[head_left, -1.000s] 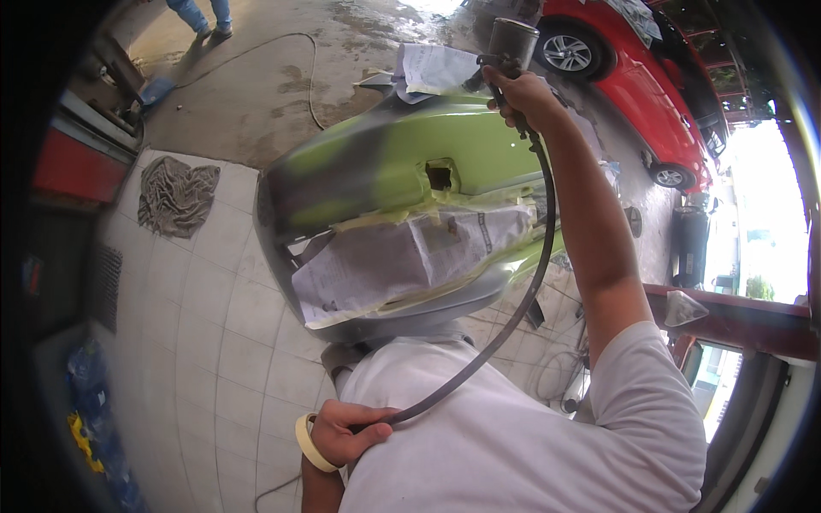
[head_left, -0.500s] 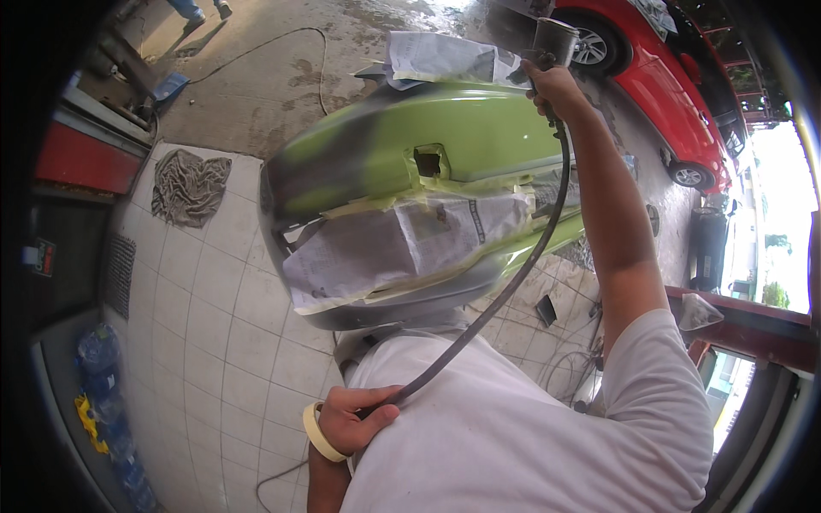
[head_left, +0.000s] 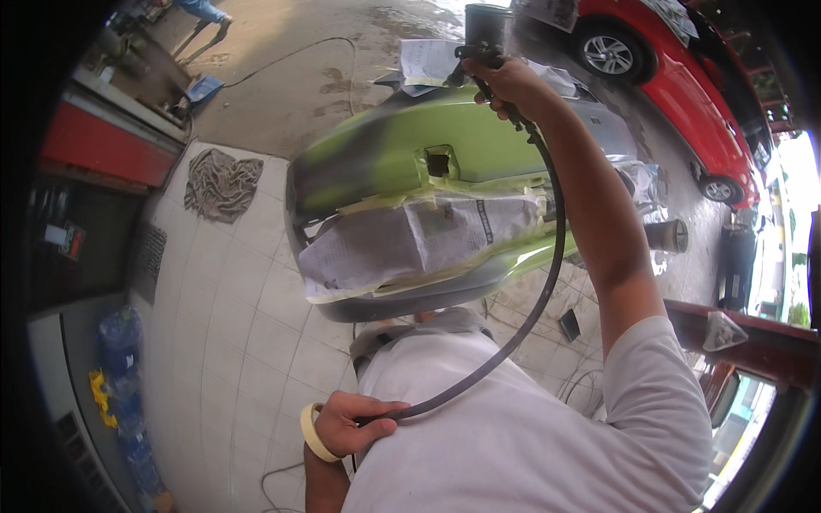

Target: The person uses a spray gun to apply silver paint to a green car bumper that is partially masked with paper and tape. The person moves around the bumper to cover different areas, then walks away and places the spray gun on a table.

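Observation:
My right hand [head_left: 516, 88] is wrapped round a spray gun [head_left: 481, 58] with a metal cup on top, above the far edge of a car bumper [head_left: 376, 141]. The bumper is partly lime green and partly dark grey. Masking tape and newspaper [head_left: 398, 242] cover its middle, and tape frames a square opening in it. From the gun a dark hose [head_left: 547, 282] curves down to my left hand [head_left: 355, 422], which is closed on it in front of my shirt. A roll of masking tape [head_left: 316, 433] sits round my left wrist.
A crumpled cloth [head_left: 223, 185] lies on the white floor tiles at left. Blue water jugs [head_left: 122, 359] line the left wall. A red car [head_left: 667, 94] stands at far right. A person's legs [head_left: 205, 17] show at the top left. Loose hose [head_left: 278, 487] trails on the floor.
My right hand has moved left with the spray gun, across the far side of the bumper. My left hand still holds the hose in nearly the same place. The view has shifted slightly.

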Available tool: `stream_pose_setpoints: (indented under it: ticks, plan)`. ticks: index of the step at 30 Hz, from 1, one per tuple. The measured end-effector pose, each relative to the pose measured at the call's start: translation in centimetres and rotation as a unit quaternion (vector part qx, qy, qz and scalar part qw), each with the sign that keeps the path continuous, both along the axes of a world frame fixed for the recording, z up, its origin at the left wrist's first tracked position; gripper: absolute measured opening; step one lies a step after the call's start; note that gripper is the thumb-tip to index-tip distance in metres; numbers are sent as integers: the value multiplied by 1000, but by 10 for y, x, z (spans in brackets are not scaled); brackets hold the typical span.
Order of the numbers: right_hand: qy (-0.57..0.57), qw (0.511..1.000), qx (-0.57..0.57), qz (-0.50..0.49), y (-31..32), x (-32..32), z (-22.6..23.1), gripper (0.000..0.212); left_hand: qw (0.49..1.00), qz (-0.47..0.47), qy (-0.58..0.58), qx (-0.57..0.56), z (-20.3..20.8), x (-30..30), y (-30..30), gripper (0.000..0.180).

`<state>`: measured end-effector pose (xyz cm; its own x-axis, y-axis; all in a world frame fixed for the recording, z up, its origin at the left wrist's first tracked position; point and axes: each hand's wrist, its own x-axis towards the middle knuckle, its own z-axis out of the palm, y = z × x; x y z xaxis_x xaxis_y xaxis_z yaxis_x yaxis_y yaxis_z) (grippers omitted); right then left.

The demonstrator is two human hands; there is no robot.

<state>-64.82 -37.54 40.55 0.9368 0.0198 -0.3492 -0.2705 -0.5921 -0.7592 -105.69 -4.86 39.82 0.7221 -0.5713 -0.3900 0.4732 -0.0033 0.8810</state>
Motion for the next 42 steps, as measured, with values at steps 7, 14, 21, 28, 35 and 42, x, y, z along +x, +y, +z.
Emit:
stream_pose_setpoints:
  ticks: [7, 14, 21, 28, 35, 42]
  plan:
    - [-17, 997, 74, -33, -1, -60, 24, 49, 994, 40, 32, 91, 1, -39, 28, 37]
    - [-31, 981, 119, -151, 73, -152, 23, 34, 879, 197, -136, 412, -208, -147, 154, 12]
    - [-131, 921, 257, -260, 251, -258, -77, 40, 749, 313, 190, 552, -380, -286, 286, 35]
    - [2, 928, 288, -239, 396, -353, -131, 36, 541, 710, 359, 272, -408, -376, 514, 40]
    - [-38, 935, 310, -167, 476, -348, -148, 21, 460, 743, -63, 482, -262, -157, 617, 26]
    - [-86, 935, 255, -231, 500, -291, -154, 39, 613, 678, -78, 399, -263, -62, 648, 42]
